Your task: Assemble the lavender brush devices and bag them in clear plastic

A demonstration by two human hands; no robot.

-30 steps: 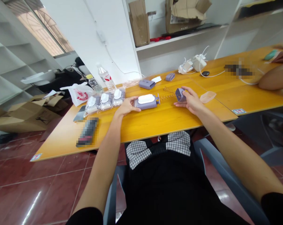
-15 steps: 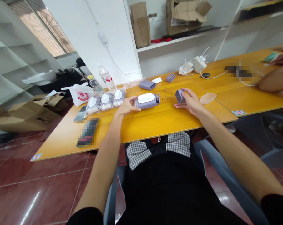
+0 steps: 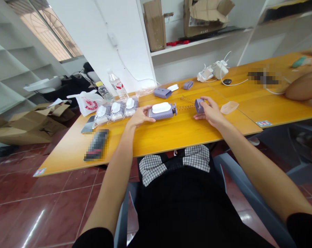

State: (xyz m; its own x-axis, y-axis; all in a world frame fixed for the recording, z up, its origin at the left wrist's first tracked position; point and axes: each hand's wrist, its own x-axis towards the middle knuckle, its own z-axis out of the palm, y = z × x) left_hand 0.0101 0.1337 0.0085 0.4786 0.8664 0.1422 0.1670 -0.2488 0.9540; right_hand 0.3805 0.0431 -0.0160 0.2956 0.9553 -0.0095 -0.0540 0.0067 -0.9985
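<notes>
My left hand (image 3: 139,117) grips the left end of a purple device body with a white top (image 3: 162,111), which lies on the yellow table (image 3: 171,132). My right hand (image 3: 210,112) is closed on a small purple cap piece (image 3: 198,105). Between the body and the cap stretches a thin coiled spring (image 3: 184,107), lying along the tabletop. A second short spring (image 3: 186,99) lies just behind it.
Three bagged devices (image 3: 116,112) lie left of my hand, with water bottles (image 3: 117,86) and a plastic bag (image 3: 88,103) behind. Another purple body (image 3: 162,92), a small cap (image 3: 188,85), a clear lid (image 3: 229,107), chargers (image 3: 212,71). A co-worker's arm (image 3: 302,88) rests at the right.
Both hands stayed almost in place; the cap in my right hand shifted slightly right and up. The co-worker's hand at the far right drew back out of view.
</notes>
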